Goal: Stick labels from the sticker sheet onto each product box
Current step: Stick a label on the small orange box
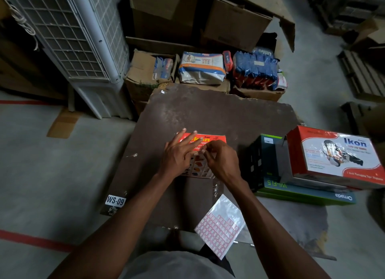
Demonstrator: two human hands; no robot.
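Both hands meet over the red box (203,141) lying flat in the middle of my dark worktop (208,112). My left hand (177,155) lies spread with straight fingers, pressing the box down so it cannot slide. My right hand (218,160) has its fingertips pinched together at the box's near edge, apparently on a small label; the label itself is too small to make out.

As I judge it, the step in hand is setting one label on this box. To do it well, I would keep the left palm planted, lay one edge of the label down first, then smooth it flat with a fingertip so no corner lifts on the glossy card.

The sticker sheet (218,233) lies well apart from the hands, at the near edge of the worktop, a white grid of small red-bordered rectangles partly inside a clear plastic sleeve (225,205). It looks thin and limp, easy to crease.

To my right, a bigger red-and-white box (333,155) wrapped in shiny film sits on a stack with a black box (264,155) and a flat green box (306,193), all crisp-edged cardboard. The worktop is scuffed and matt with a ragged far edge and carries a white tag (115,201) reading WS-09.
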